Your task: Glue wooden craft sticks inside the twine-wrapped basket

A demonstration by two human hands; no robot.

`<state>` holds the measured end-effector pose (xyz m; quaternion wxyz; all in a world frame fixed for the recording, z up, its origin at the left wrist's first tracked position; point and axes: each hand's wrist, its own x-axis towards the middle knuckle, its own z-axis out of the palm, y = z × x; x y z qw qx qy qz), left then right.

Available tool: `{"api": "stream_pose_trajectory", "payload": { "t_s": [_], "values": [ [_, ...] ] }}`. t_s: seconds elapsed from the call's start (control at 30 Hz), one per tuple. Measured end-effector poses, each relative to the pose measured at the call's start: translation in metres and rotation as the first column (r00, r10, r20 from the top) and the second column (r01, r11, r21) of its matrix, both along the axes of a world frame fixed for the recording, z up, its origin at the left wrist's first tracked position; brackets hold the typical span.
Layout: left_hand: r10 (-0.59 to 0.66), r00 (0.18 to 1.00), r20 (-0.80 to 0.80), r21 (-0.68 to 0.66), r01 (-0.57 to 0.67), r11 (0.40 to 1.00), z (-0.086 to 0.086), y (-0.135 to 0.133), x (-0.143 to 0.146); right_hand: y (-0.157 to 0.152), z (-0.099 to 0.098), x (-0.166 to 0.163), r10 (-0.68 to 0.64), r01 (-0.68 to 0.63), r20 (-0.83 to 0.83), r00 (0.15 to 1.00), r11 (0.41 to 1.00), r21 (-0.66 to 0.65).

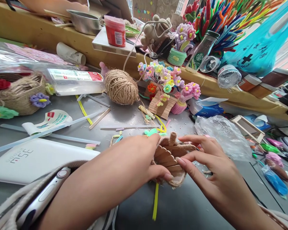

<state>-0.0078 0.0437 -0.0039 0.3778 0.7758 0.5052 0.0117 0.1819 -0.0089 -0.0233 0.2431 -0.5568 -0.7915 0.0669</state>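
We see the left hand [134, 163] curled around a small basket of wooden sticks and twine [170, 159], its thumb pressed on the lower front slats and its fingers wrapped over the top edge at the far side. The right hand [206, 166] meets it from the other side: its fingers lie loosely bent, with the forefinger and middle fingertip pinching the basket's right rim where the twine runs. Both hands therefore grip the same piece, which sits low over the grey table [187, 207], near its front edge, between the two wrists. A yellow-green pipe cleaner [155, 201] lies on the table just below the basket.

Behind the hands we find a ball of jute twine [121, 87], and beside it a cluster of pipe-cleaner flowers [164, 80] standing on a small fence of sticks. A crumpled clear plastic bag [220, 135] lies to the right of the right hand, almost touching it. To the left lie long glue sticks [45, 132], a white box [36, 158] and a twine-wrapped basket [19, 94] with a purple flower. A wooden ledge [38, 32] runs along the back, carrying a red-lidded tub [115, 30], a metal bowl [85, 21], a glass bottle [201, 51] and a bright bundle of pipe cleaners [220, 19].
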Motion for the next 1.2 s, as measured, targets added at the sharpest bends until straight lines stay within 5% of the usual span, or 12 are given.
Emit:
{"api": "stream_pose_trajectory", "payload": {
  "t_s": [0.53,0.87,1.07,1.2],
  "values": [
    [-0.057,0.993,0.099,0.106,0.046,0.993,-0.002,-0.001,-0.004,-0.006,0.000,-0.001,-0.022,0.021,-0.049,0.999,0.999,-0.024],
    [-0.443,0.829,0.342,0.028,0.462,0.887,-0.006,0.027,-0.002,-0.015,-0.003,0.004,-0.017,0.014,-0.075,0.997,0.999,-0.044],
    [-0.412,0.876,0.252,0.114,0.396,0.911,-0.007,0.020,0.000,-0.019,-0.004,0.007,-0.004,0.006,-0.085,0.996,1.000,0.023],
    [-0.415,0.879,0.234,0.256,0.356,0.899,-0.007,0.010,-0.001,-0.020,-0.005,0.009,0.020,-0.003,-0.087,0.996,0.980,0.200]
  ]
}}
